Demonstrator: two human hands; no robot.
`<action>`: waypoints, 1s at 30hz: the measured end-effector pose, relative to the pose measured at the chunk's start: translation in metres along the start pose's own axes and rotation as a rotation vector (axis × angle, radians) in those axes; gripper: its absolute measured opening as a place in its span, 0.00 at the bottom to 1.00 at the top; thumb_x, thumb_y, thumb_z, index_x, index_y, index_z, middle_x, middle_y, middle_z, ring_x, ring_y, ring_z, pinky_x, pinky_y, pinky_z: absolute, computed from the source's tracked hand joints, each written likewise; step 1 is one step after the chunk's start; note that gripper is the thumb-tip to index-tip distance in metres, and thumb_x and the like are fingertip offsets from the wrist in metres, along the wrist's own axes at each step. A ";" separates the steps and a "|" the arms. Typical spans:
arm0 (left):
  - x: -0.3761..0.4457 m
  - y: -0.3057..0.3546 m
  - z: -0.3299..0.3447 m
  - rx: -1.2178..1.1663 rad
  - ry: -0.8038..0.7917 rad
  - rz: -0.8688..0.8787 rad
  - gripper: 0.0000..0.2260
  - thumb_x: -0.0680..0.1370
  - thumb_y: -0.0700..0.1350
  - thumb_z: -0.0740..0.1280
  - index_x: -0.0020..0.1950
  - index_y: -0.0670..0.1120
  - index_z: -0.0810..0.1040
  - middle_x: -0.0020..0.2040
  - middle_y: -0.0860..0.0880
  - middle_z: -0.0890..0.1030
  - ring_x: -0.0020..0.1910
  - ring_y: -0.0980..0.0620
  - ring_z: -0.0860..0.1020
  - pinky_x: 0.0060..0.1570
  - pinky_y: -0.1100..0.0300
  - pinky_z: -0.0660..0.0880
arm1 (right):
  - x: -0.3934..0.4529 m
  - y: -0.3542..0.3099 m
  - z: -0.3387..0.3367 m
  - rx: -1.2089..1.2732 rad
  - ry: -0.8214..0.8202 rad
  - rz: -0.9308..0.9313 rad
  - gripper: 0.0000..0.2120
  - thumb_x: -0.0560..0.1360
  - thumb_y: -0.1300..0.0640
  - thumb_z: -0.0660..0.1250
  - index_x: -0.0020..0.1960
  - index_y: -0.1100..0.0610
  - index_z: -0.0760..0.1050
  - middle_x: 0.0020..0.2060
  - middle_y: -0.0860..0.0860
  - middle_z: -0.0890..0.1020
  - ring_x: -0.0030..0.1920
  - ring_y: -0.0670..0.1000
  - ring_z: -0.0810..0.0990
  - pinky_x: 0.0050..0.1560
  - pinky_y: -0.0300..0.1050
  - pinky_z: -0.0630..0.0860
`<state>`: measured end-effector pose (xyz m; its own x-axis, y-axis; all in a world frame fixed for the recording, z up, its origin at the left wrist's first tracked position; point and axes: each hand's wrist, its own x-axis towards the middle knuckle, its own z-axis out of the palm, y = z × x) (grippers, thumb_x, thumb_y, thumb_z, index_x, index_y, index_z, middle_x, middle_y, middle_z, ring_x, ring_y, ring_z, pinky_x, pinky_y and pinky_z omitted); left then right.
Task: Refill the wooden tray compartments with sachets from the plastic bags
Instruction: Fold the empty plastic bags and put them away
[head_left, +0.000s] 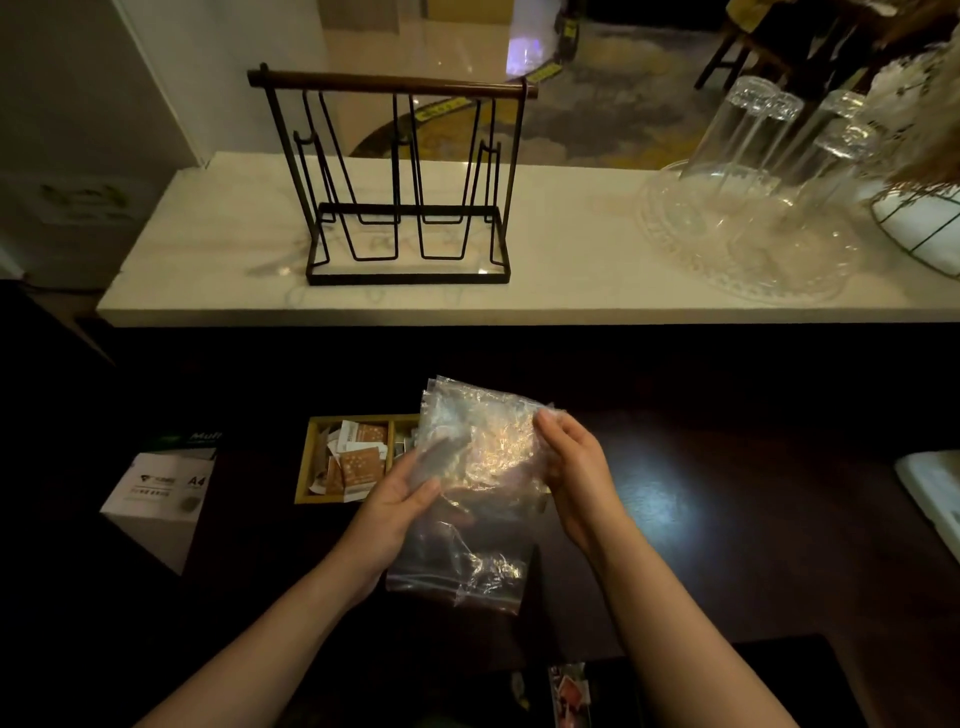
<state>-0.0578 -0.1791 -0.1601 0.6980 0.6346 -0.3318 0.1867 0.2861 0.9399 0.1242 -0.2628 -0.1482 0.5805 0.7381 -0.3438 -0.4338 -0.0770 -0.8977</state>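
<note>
Crumpled clear plastic bag above sachet-filled wooden tray.

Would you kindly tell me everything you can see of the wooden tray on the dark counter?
The light wooden compartment tray lies flat on the dark counter, left of centre. A wooden divider separates its compartments. The left compartment holds a loose heap of brown and white paper sachets; the next shows only a sliver. The crinkled clear plastic bag, held in the grip of the left hand and right hand, hides the tray's right part, so its full extent cannot be told.
</note>
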 end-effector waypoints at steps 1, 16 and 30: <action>-0.001 0.000 -0.001 0.013 -0.008 -0.009 0.18 0.80 0.38 0.58 0.64 0.59 0.69 0.51 0.50 0.85 0.44 0.44 0.85 0.47 0.57 0.81 | 0.003 -0.002 -0.001 -0.050 0.013 -0.029 0.08 0.77 0.55 0.65 0.42 0.57 0.75 0.32 0.51 0.76 0.30 0.48 0.74 0.31 0.42 0.70; -0.004 0.006 -0.010 -0.139 0.139 -0.017 0.14 0.81 0.40 0.57 0.63 0.53 0.72 0.53 0.49 0.84 0.46 0.53 0.84 0.39 0.62 0.80 | -0.010 0.016 0.002 -0.112 -0.322 0.247 0.24 0.68 0.57 0.74 0.63 0.59 0.74 0.54 0.58 0.83 0.53 0.58 0.82 0.60 0.58 0.75; -0.011 0.020 -0.022 -0.077 0.046 -0.079 0.13 0.79 0.37 0.60 0.52 0.50 0.81 0.51 0.44 0.83 0.52 0.43 0.79 0.51 0.49 0.76 | -0.016 0.010 -0.009 -0.230 -0.298 0.059 0.06 0.75 0.67 0.64 0.44 0.64 0.81 0.38 0.54 0.84 0.37 0.49 0.81 0.38 0.38 0.77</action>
<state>-0.0763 -0.1643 -0.1392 0.6502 0.6398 -0.4099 0.1854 0.3895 0.9022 0.1166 -0.2821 -0.1545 0.3189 0.8877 -0.3321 -0.2746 -0.2489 -0.9288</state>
